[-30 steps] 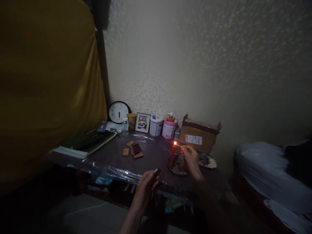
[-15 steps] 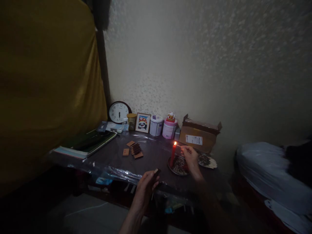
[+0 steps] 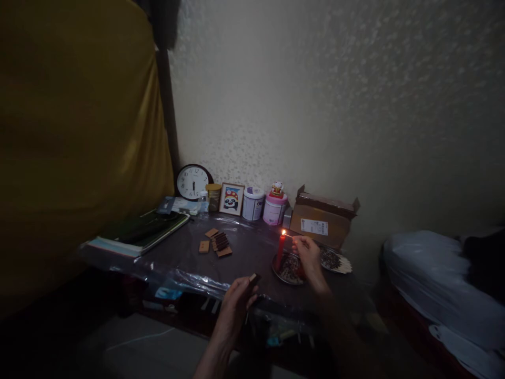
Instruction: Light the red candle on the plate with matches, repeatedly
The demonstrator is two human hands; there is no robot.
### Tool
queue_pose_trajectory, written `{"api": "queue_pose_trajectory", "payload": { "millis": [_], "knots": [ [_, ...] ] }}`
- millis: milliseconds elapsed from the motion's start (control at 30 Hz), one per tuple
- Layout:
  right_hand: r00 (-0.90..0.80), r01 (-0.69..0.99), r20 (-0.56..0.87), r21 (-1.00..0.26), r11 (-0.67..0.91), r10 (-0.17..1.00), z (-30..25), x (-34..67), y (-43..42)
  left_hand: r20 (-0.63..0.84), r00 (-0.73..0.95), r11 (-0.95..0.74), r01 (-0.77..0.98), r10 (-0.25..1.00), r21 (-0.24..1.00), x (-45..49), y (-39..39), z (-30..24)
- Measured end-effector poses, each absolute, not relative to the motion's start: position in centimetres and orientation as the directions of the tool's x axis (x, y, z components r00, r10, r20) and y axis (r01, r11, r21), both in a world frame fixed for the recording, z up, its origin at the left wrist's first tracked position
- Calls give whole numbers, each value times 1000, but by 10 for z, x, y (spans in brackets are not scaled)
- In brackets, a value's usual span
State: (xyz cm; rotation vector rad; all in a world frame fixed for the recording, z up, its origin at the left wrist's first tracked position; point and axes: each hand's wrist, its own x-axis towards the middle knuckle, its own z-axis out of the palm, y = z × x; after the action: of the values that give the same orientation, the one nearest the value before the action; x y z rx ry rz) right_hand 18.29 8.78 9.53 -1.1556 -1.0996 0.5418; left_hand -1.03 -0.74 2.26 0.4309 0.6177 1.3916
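My right hand (image 3: pixel 308 257) pinches a thin matchstick (image 3: pixel 289 236), its tip at the flame on top of a red candle (image 3: pixel 281 253). The candle stands upright at the left side of a round metal plate (image 3: pixel 292 283) strewn with small dark and pale bits. Nearer to me, my left hand (image 3: pixel 237 296) is closed around a small matchbox (image 3: pixel 253 279) with a dark side, held over the table's front edge. Several more matchboxes (image 3: pixel 221 241) lie in a loose heap on the dark table, some showing brown faces and some dark sides.
Behind the candle stands an open cardboard box (image 3: pixel 335 226), with a second plate (image 3: pixel 324 267) of bits and pale sticks before it. Along the wall are a clock (image 3: pixel 187 183), a panda picture (image 3: pixel 231 200), a white tin (image 3: pixel 252 205) and a pink tin (image 3: pixel 274 211). Large books (image 3: pixel 134 245) lie left.
Almost nothing differs. Both hands keep their places, and the match tip stays at the candle's flame.
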Motion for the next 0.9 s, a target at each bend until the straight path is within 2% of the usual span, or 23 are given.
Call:
{"api": "queue_pose_trajectory", "payload": {
  "millis": [900],
  "knots": [
    [418, 192, 368, -930, 315, 831, 102, 179, 77, -130, 90, 152, -762, 987, 629, -11, -11, 29]
  ]
}}
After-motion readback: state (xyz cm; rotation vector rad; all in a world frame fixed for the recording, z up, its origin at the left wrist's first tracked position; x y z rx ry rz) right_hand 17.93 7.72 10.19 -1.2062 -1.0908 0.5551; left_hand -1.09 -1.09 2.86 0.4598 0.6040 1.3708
